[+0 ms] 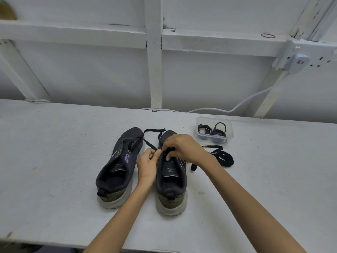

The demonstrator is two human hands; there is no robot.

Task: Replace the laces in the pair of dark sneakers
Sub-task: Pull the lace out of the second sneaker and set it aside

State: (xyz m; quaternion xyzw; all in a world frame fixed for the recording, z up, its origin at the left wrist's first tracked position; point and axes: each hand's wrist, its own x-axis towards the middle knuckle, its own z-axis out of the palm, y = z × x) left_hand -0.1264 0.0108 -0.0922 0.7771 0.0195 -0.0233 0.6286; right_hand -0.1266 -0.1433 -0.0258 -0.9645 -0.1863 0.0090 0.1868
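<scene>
2 sneakers stand on the bench (54,143), heels toward the person and toes pointing away, so each long axis runs away from the body. The left sneaker (118,167) is angled slightly to the right at the toe. The right sneaker (171,179) is the one being worked on.

Key relation: the eyelet row of the right sneaker lies directly under the right hand (182,148) and just right of the left hand (147,161). Both hands meet at the forward eyelets, and the right hand is the nearer of the 2 to the holes.

- Left hand: fingers curled and thumb up, pinching a strand of the black lace (154,131) in the gap between the shoes. From that pinch the lace runs away toward the toes, then bends across in front of them.
- Right hand: palm down, wrist arched over the tongue, fingertips and thumb closed in a pinch at the eyelets. It appears to grip the same lace, but the contact is partly hidden.

Judgement: the next pull should run across the shoe, leftward.

1 spare lace (212,147) lies loose to the right. A clear box (230,125) of coiled laces sits beyond it.
</scene>
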